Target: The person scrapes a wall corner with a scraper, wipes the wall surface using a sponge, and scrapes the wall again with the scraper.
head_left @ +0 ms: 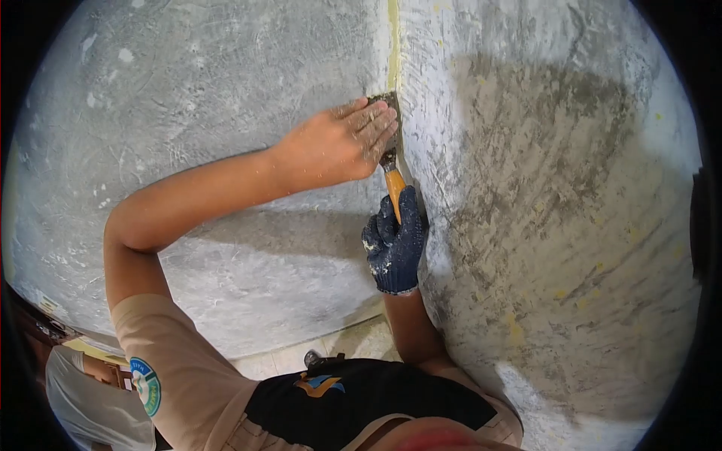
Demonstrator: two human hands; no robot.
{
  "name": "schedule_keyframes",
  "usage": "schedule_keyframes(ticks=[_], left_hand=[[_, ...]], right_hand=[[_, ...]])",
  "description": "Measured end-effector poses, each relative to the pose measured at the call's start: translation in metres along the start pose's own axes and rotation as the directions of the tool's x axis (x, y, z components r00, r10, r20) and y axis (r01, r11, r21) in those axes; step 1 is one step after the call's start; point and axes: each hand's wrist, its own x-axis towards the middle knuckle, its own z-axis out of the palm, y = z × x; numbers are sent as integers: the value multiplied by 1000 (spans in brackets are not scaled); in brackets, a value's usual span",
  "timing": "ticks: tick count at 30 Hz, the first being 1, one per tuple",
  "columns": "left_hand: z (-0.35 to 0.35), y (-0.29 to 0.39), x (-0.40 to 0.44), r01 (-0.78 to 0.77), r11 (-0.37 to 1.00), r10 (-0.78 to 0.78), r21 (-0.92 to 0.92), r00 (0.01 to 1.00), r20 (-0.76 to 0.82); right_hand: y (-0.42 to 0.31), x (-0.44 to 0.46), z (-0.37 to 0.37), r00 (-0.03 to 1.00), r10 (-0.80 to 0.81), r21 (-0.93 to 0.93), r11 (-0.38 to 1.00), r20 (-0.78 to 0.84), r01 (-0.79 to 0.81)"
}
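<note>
My right hand (395, 239), in a dark knitted glove with pale smears, is wrapped round the orange-yellow handle of a putty knife (394, 184). The knife points up along the inside corner where two walls meet, its dirty, wide blade in the corner. My bare left hand (352, 140) reaches across from the left with fingers stretched out flat over the blade, pressing on it; the hand hides part of the blade. Above the blade, a yellowish strip (393, 45) runs up the corner.
The left wall (226, 90) is grey and blotched with plaster. The right wall (541, 203) has a rough brownish patch with yellow specks. Pale floor (353, 342) shows below. At lower left, a person in a light shirt (94, 398) is near some furniture.
</note>
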Motion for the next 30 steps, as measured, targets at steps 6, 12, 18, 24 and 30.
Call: schedule_keyframes(ticks=[6, 12, 18, 24, 30], left_hand=[[-13, -20, 13, 52, 998, -52, 30, 999, -12], [-1, -1, 3, 12, 999, -11, -46, 1000, 20], [-7, -9, 11, 55, 998, -55, -17, 998, -7], [-3, 2, 2, 24, 999, -24, -40, 1000, -7], [-11, -1, 7, 58, 998, -57, -36, 998, 21]], right_hand=[[-8, 8, 24, 993, -87, -3, 996, 74, 87], [-6, -8, 7, 995, -10, -84, 996, -100, 2], [-9, -4, 20, 997, -51, -19, 999, -51, 50], [-9, -11, 3, 990, 31, -86, 995, -140, -44], [-11, -7, 8, 998, -1, 18, 1000, -63, 3]])
